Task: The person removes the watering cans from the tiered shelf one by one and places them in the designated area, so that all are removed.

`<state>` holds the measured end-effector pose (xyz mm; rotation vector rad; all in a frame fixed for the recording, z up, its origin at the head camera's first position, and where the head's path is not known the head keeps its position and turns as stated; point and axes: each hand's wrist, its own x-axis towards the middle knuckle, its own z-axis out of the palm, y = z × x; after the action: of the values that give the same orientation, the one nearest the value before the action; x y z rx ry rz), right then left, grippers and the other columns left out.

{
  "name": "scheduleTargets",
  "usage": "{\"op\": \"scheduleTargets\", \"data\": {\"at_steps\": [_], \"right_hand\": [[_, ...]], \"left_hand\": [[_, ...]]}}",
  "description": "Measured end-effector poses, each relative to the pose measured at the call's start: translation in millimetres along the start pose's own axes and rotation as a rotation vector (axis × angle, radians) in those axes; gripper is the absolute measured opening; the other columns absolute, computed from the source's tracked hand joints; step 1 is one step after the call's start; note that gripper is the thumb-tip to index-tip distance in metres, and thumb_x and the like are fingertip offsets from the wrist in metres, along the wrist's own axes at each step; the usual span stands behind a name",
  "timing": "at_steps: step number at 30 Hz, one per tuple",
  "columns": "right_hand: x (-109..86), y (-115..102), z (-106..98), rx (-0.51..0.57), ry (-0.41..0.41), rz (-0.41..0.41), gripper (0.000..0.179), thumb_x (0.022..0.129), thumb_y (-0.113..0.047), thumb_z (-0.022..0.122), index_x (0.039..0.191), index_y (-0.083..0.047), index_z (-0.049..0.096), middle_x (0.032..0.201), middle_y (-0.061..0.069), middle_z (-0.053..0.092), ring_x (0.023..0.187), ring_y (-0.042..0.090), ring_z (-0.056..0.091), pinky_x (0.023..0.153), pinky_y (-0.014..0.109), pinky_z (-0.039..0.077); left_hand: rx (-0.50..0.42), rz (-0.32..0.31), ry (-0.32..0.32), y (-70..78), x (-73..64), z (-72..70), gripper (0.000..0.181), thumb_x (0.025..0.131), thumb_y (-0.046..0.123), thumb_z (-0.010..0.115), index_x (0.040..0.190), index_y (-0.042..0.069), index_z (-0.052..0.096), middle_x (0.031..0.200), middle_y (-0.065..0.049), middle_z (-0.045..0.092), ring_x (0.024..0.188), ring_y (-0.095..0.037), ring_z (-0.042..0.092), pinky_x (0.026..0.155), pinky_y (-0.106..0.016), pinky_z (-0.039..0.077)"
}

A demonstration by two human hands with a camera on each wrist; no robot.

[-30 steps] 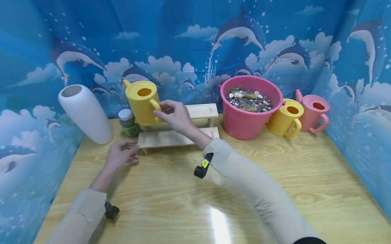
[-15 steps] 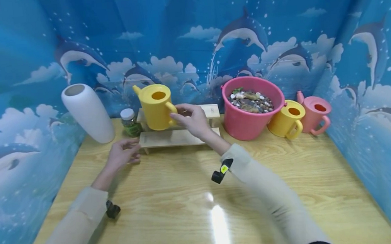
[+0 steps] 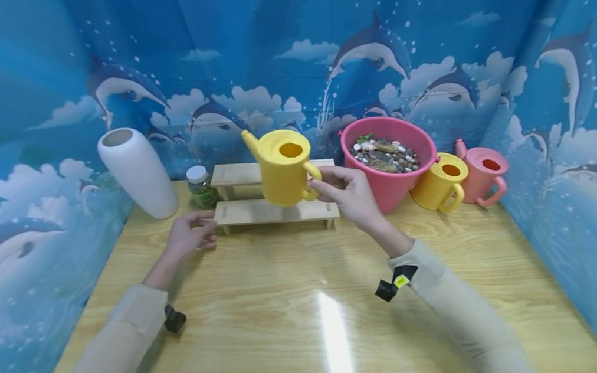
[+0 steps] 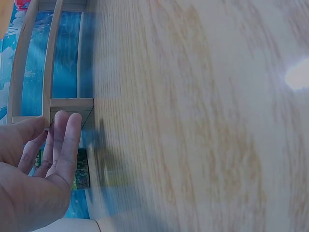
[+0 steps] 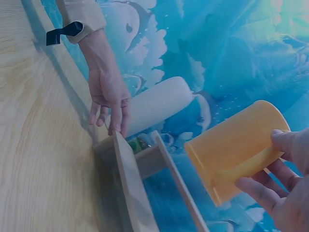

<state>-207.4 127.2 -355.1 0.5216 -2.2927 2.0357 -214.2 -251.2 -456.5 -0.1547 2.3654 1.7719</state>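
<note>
By its handle, my right hand [image 3: 350, 197] holds a yellow watering can [image 3: 284, 173] in the air, spout up and to the left. The can hangs in front of a two-step wooden shelf [image 3: 274, 211], hiding part of both steps. At the shelf's left end, my left hand [image 3: 188, 234] pinches the corner of the lower step between thumb and fingers. The left wrist view shows that thumb and the fingers [image 4: 70, 145] on either side of the board's end. In the right wrist view the can [image 5: 236, 150] appears tilted, with the right fingers around its handle.
A small jar with a white lid [image 3: 201, 186] stands beside the shelf, and a white vase [image 3: 137, 174] is farther left. Right of the shelf are a pink bucket of pebbles [image 3: 384, 196], a second yellow watering can [image 3: 432, 186] and a pink watering can [image 3: 481, 173].
My right hand has carried the yellow watering can rightward, from the shelf's left end to in front of its right half. The left hand has stayed at the shelf's end.
</note>
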Motion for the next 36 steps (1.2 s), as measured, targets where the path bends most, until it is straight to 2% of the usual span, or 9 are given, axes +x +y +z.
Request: {"op": "scheduleTargets", "data": {"at_steps": [4,7,9,11,15,22,27,32,36], "right_hand": [[-18.6,-6.8,-25.7,-0.002,0.031,-0.005,0.035,0.100,-0.007,0.072,0.132,0.004,0.069,0.114,0.017,0.077,0.098,0.013,0.077,0.085,0.034,0.071],[-32.5,-11.0,-46.6,-0.009,0.068,-0.025,0.036,0.100,-0.006,0.072,0.133,0.007,0.068,0.107,-0.002,0.079,0.097,0.009,0.077,0.084,0.029,0.070],[-42.3,-14.8,-61.0,-0.001,0.099,-0.042,0.033,0.099,-0.006,0.073,0.130,0.006,0.070,0.106,0.000,0.080,0.093,0.008,0.077,0.081,0.028,0.070],[-52.6,-19.8,-75.6,0.013,0.136,-0.055,0.028,0.099,-0.005,0.073,0.126,0.003,0.073,0.098,-0.006,0.080,0.086,0.007,0.077,0.076,0.024,0.070],[-73.8,-29.4,-105.3,0.072,0.211,-0.079,0.024,0.098,-0.001,0.072,0.122,-0.001,0.076,0.099,-0.001,0.080,0.085,0.008,0.076,0.073,0.026,0.070],[-113.4,-38.9,-158.6,0.120,0.360,-0.126,0.034,0.097,0.007,0.069,0.130,0.012,0.067,0.108,0.003,0.080,0.092,0.011,0.079,0.072,0.026,0.069],[-143.5,-35.0,-193.8,0.108,0.503,-0.096,0.038,0.096,0.005,0.070,0.133,0.013,0.065,0.110,0.004,0.079,0.091,0.009,0.079,0.071,0.024,0.068],[-166.6,-19.5,-219.9,0.017,0.698,-0.001,0.037,0.096,0.000,0.072,0.132,0.008,0.068,0.103,0.001,0.078,0.090,0.006,0.077,0.067,0.017,0.067],[-184.8,-3.3,-236.7,0.018,0.815,0.075,0.035,0.097,-0.002,0.072,0.132,0.005,0.070,0.103,-0.002,0.077,0.091,0.005,0.075,0.066,0.014,0.066]], "left_hand": [[0.004,-0.003,0.006,1.8,-1.4,0.7,0.048,0.108,0.015,0.061,0.150,-0.007,0.050,0.133,-0.031,0.059,0.076,-0.005,0.073,0.079,-0.026,0.071],[0.003,-0.006,0.009,1.4,-1.1,0.5,0.048,0.108,0.014,0.061,0.149,-0.007,0.051,0.134,-0.031,0.059,0.076,-0.005,0.073,0.079,-0.026,0.071],[0.000,-0.009,0.008,1.0,-0.5,0.6,0.048,0.108,0.014,0.061,0.149,-0.007,0.051,0.133,-0.030,0.060,0.076,-0.005,0.073,0.078,-0.026,0.071],[-0.002,-0.009,0.008,0.5,0.2,0.7,0.048,0.108,0.014,0.061,0.149,-0.007,0.051,0.131,-0.028,0.060,0.076,-0.006,0.073,0.078,-0.026,0.071],[0.005,-0.009,0.006,-0.3,1.2,0.9,0.048,0.108,0.015,0.061,0.149,-0.007,0.051,0.132,-0.029,0.060,0.075,-0.006,0.073,0.078,-0.026,0.071],[0.010,-0.025,0.005,0.2,1.0,0.8,0.050,0.107,0.017,0.063,0.150,-0.005,0.051,0.136,-0.032,0.058,0.077,-0.007,0.073,0.079,-0.027,0.072],[0.018,-0.034,0.011,2.4,-0.5,0.9,0.049,0.107,0.017,0.062,0.150,-0.005,0.051,0.136,-0.031,0.059,0.077,-0.007,0.073,0.079,-0.028,0.072],[0.028,-0.040,0.023,3.4,-0.9,1.5,0.048,0.107,0.015,0.062,0.149,-0.005,0.052,0.135,-0.031,0.060,0.076,-0.006,0.072,0.079,-0.027,0.071],[0.031,-0.034,0.022,2.9,0.1,2.0,0.047,0.107,0.015,0.063,0.148,-0.006,0.053,0.135,-0.032,0.060,0.076,-0.006,0.072,0.079,-0.027,0.072]]}}
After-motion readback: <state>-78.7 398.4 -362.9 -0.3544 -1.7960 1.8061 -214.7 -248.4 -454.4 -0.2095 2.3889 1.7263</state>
